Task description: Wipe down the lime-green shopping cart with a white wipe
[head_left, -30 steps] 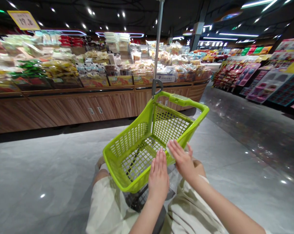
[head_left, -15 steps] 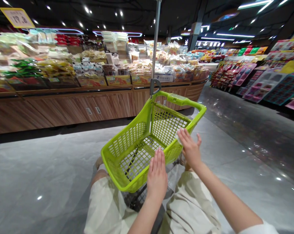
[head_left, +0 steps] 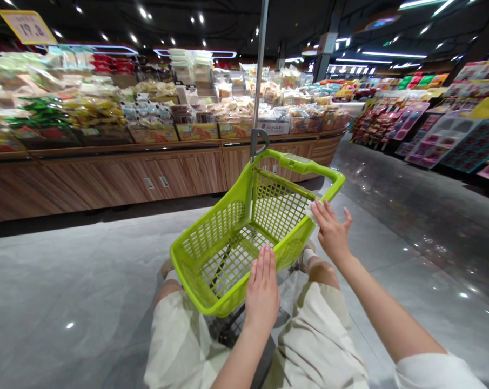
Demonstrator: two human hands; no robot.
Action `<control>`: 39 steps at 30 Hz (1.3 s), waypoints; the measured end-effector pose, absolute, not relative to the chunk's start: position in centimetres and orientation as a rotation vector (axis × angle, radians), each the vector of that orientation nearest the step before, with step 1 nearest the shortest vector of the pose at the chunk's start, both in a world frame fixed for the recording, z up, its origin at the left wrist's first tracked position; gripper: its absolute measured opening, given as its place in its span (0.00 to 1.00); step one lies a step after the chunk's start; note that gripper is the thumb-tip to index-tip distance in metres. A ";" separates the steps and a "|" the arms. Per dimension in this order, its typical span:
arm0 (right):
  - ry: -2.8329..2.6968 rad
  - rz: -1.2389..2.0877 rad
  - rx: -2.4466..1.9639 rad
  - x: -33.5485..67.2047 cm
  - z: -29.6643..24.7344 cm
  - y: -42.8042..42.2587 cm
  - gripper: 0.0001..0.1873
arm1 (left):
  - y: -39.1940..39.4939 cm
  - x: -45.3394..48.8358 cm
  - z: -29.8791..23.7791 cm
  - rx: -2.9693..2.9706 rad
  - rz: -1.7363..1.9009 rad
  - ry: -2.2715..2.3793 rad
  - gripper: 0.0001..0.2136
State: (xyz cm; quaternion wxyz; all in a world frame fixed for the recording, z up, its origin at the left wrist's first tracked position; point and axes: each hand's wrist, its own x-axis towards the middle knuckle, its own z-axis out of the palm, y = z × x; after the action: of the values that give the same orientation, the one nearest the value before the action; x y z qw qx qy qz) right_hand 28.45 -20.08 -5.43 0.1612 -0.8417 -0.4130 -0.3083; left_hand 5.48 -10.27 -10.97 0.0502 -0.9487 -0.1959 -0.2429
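Observation:
A lime-green shopping cart [head_left: 228,306] with a latticed basket stands between my knees, and nothing lies in its basket. My left hand [head_left: 262,289] rests on the near rim, fingers stretched out and held together, with nothing in it. Farther up the same rim, close to the handle end, my right hand [head_left: 332,229] presses a white wipe [head_left: 310,212] against the green plastic. Its fingers cover most of the wipe, and the thumb sticks out to the side.
A grey pole [head_left: 260,70] rises from the cart's far corner by the handle [head_left: 296,162]. Behind it runs a wood-fronted counter [head_left: 179,175] piled with packaged food. More display racks [head_left: 426,135] stand at the right. Grey tiled floor [head_left: 86,281] surrounds the cart.
My right hand has slid with the wipe along the rim, up and to the right toward the handle. My left hand stays at the same place on the rim.

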 end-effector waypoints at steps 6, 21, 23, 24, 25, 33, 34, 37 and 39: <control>-1.536 -0.712 -2.246 18.3 -9.4 -18.1 0.45 | -10.4 5.6 -11.1 -2.918 -0.758 -0.609 0.39; -1.294 -0.824 -2.344 22.5 -7.8 -18.3 0.44 | -10.4 6.0 -11.2 -2.899 -0.762 -0.610 0.39; -1.479 -0.753 -2.272 18.9 -9.1 -17.8 0.42 | -10.3 6.0 -11.3 -2.893 -0.764 -0.613 0.39; -1.563 -0.728 -2.230 17.9 -9.5 -17.8 0.42 | -10.2 6.0 -11.4 -2.891 -0.761 -0.613 0.39; -1.631 -0.713 -2.196 17.5 -9.7 -17.9 0.42 | -10.1 5.9 -11.4 -2.889 -0.755 -0.612 0.39; -1.276 -0.928 -2.327 28.6 -5.7 -19.8 0.39 | -9.9 5.7 -11.2 -2.903 -0.741 -0.588 0.39; -1.227 -0.935 -2.334 28.7 -5.7 -19.6 0.39 | -10.0 5.8 -11.2 -2.908 -0.742 -0.595 0.39; -1.255 -0.885 -2.318 24.8 -7.3 -18.4 0.40 | -10.2 6.0 -11.3 -2.921 -0.729 -0.614 0.40; -1.401 -0.811 -2.270 20.8 -8.8 -17.7 0.39 | -10.2 6.1 -11.3 -2.920 -0.721 -0.616 0.40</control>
State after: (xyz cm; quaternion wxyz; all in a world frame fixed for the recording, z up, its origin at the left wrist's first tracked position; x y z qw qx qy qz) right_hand 20.78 -17.70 -8.83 0.1760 -0.8015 -0.4946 -0.2863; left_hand 6.09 -10.19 -11.31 0.0359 -0.9505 -0.2005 -0.2346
